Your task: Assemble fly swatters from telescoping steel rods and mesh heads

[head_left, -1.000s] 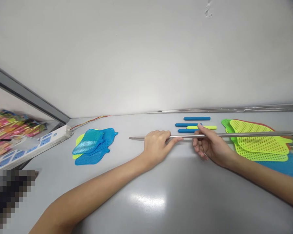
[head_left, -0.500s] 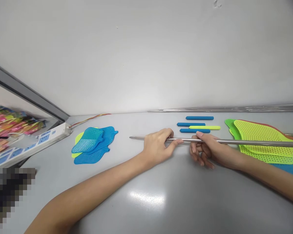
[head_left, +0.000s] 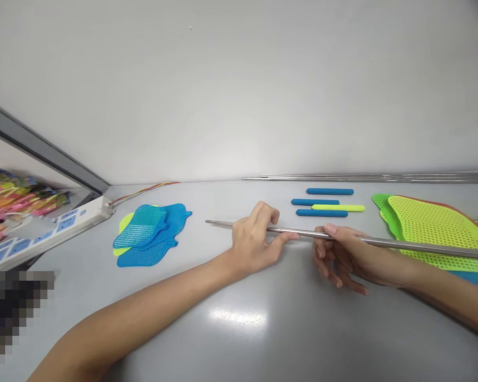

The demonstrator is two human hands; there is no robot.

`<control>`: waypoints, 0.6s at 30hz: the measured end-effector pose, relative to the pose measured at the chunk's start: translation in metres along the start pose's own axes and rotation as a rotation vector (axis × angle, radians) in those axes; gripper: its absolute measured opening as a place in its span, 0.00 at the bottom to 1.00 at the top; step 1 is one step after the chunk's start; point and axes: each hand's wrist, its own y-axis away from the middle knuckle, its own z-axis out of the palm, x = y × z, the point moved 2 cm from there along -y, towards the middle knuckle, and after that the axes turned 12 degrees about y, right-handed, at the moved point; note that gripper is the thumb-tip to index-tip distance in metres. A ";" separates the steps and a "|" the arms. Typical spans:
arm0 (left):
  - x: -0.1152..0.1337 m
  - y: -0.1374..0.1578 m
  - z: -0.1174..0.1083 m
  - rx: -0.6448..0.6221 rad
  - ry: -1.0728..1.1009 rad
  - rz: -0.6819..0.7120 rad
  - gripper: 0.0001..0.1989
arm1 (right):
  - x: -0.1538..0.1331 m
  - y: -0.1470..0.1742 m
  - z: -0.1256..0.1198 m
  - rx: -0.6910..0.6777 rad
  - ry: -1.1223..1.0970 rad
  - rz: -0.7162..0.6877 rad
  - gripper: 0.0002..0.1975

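A thin metal telescopic rod crosses the view above the table, its narrow tip to the left and its thicker part running off the right edge. My left hand is closed around the thin section near the tip. Farther right, my right hand pinches the rod between thumb and forefinger, its other fingers loosely curled below. Just behind the hands lie blue grip sleeves and a yellow grip sleeve. Left of my left hand is a small pile of blue fly swatter heads, with a yellow one partly under them.
Yellow and green swatter heads are stacked at the right, partly behind the rod and my right forearm. Several thin metal rods lie along the wall. A white power strip and colourful packages are at the left.
The rod has tilted, its right part lower towards me and its tip slightly farther left. My right hand has moved slightly down and right, its lower fingers spreading a little.
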 end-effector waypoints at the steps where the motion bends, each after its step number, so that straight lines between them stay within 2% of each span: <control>1: 0.000 0.000 0.000 0.004 0.001 0.017 0.16 | 0.000 0.000 0.000 0.005 0.006 -0.007 0.18; 12: -0.001 0.005 0.004 -0.108 -0.019 0.128 0.09 | 0.003 -0.001 -0.001 0.030 0.029 -0.014 0.17; 18: -0.001 0.004 0.006 -0.109 -0.021 0.080 0.10 | 0.003 -0.003 -0.001 0.023 -0.031 -0.002 0.18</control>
